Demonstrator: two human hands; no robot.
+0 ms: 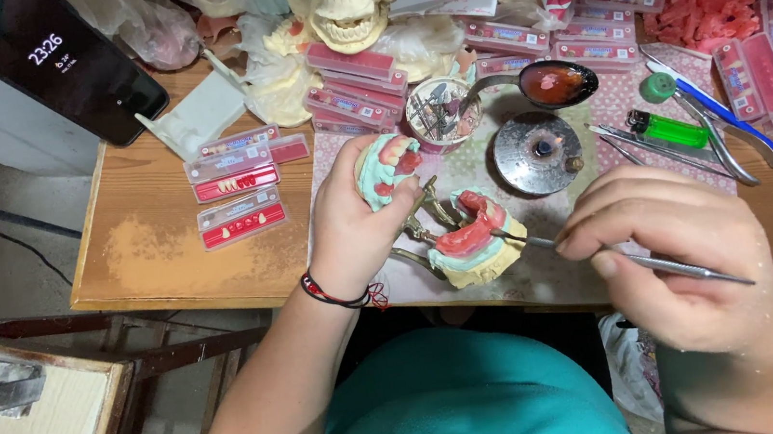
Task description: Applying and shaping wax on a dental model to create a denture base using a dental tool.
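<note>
My left hand (351, 219) grips the upper half (384, 164) of a hinged dental model, a plaster cast with pink wax, swung open. The lower cast (472, 236), yellowish with a pink wax rim, rests on the table in front of me. My right hand (676, 247) holds a thin metal wax tool (652, 261) like a pen. The tool's tip touches the wax rim of the lower cast.
A small round burner (537, 151), a metal spoon with melted wax (554, 83), a green lighter (668, 129) and pliers (726, 147) lie behind the model. Trays of artificial teeth (237, 181) sit left and along the back. A phone (49, 63) leans at far left. Pink wax pieces (707, 8) are heaped at right.
</note>
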